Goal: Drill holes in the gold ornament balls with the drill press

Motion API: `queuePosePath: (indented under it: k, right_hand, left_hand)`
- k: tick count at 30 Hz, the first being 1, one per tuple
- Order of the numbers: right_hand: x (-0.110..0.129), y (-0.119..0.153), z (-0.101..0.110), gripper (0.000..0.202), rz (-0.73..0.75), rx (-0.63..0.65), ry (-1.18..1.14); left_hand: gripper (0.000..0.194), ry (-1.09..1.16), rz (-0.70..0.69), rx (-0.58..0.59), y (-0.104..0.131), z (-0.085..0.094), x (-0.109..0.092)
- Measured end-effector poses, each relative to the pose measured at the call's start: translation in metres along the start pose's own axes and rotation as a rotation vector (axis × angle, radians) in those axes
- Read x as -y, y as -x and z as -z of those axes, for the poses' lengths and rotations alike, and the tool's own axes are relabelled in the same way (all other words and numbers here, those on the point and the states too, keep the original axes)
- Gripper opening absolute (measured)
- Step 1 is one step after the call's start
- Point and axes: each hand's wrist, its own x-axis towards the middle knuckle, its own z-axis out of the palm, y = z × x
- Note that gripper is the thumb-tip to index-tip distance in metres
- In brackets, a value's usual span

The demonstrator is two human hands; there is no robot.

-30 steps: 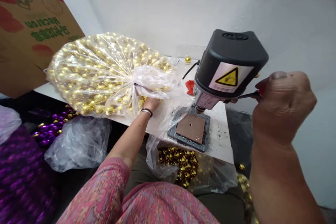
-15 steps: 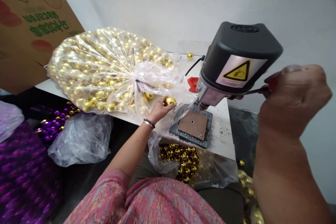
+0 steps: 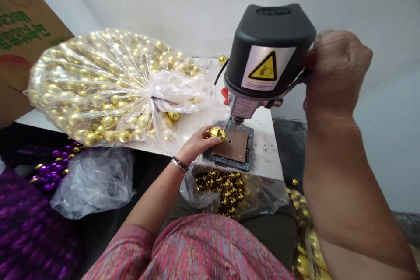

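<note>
My left hand holds a shiny gold ball between thumb and fingers, over the left edge of a brown board with a small hole. The board lies on the grey base of a black drill press with a yellow warning label. My right hand is wrapped round the red-ended lever at the right of the press. The drill's tip is just behind the ball and board, partly hard to make out.
A big clear bag of gold balls fills the white table's left side. Another bag with gold pieces hangs at my lap. Crumpled plastic and purple balls lie at the left. A cardboard box stands behind.
My left hand has brought the gold ball from beside the bag to the board's edge. The view has shifted, and my right hand is closer to the press body, still on the lever.
</note>
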Motion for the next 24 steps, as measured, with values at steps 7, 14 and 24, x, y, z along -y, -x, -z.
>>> queuePosePath:
  k: [7,14,24]
  right_hand:
    - [0.019,0.001,-0.001,0.037,-0.18,0.007,-0.082]
    - [0.025,0.001,-0.002,0.038,-0.22,0.007,-0.097]
    - [0.018,0.004,-0.004,0.037,-0.145,0.01,-0.23]
  left_hand:
    - [0.061,-0.335,-0.084,-0.025,-0.009,-0.016,0.0]
    - [0.072,-0.575,-0.073,-0.044,-0.016,-0.029,-0.01]
    - [0.063,-0.696,-0.155,0.152,-0.039,-0.033,-0.017]
